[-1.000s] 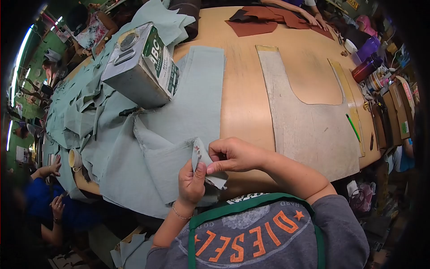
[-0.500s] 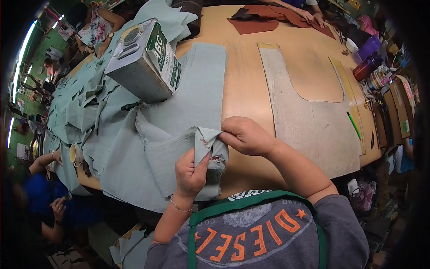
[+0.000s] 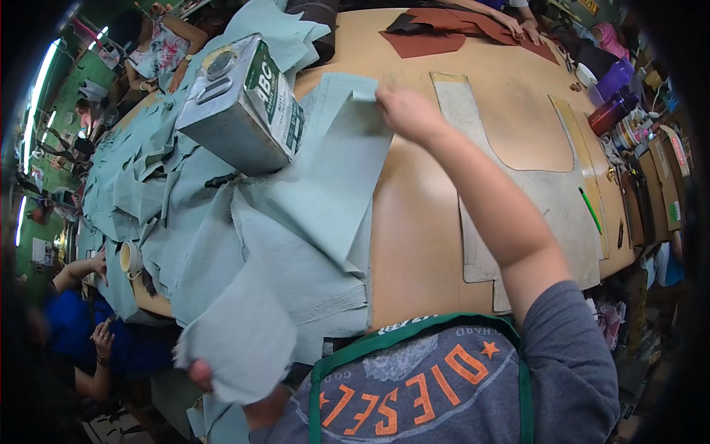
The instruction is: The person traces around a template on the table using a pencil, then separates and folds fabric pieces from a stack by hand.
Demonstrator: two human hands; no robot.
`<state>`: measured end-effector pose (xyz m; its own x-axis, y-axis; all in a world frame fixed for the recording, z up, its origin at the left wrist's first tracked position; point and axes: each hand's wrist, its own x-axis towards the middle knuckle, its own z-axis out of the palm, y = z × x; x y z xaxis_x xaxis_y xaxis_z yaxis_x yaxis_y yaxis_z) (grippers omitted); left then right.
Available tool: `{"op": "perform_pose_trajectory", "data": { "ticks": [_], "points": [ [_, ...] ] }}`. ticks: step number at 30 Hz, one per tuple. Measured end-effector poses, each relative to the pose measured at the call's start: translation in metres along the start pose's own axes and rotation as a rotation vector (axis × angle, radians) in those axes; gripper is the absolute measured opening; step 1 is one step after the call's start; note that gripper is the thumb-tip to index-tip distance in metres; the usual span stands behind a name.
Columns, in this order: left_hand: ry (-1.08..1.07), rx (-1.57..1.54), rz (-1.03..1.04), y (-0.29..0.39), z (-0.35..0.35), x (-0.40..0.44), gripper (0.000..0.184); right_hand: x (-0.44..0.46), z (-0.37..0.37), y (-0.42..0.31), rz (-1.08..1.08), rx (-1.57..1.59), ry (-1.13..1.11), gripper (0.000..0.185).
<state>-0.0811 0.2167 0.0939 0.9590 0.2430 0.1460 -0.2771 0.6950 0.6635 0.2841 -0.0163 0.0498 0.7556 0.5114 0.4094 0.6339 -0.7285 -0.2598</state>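
My right hand (image 3: 408,113) pinches the upper edge of a pale green fabric panel (image 3: 325,200), lifting that edge off the stacked layers on the table. At lower left, off the table's front edge, my left hand (image 3: 201,372) is mostly covered by a loose, blurred piece of pale green fabric (image 3: 244,333); only fingertips show at its edge, gripping it. Between the two hands lie fabric layers (image 3: 325,296) with frayed edges. Just left of the lifted panel stands a metal can (image 3: 240,111) with a green and white label, resting on the fabric.
Right of the fabric, a large pale pattern board (image 3: 532,222) lies on the tan table (image 3: 414,259), with a green pen (image 3: 589,209) on it. Crumpled fabric (image 3: 140,192) and a mug (image 3: 131,257) are at left. A co-worker's hands (image 3: 521,28) touch reddish-brown pieces (image 3: 436,33) at the back.
My right hand has moved up and away to the panel's far edge and lifted it. My left hand has swung down and left with a fabric piece. The red-marked folded corner no longer shows.
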Motion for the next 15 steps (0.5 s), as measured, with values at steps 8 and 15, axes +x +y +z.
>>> {"op": "perform_pose_trajectory", "data": {
  "ticks": [8, 15],
  "points": [
    [0.16, 0.125, 0.136, 0.009, -0.014, -0.022, 0.073, 0.106, 0.004, 0.002, 0.083, -0.276, -0.048, 0.023],
    [0.286, 0.472, -0.119, -0.045, 0.037, 0.018, 0.049, 0.038, -0.006, -0.036, 0.141, 0.261, 0.019, 0.036]
  ]
}}
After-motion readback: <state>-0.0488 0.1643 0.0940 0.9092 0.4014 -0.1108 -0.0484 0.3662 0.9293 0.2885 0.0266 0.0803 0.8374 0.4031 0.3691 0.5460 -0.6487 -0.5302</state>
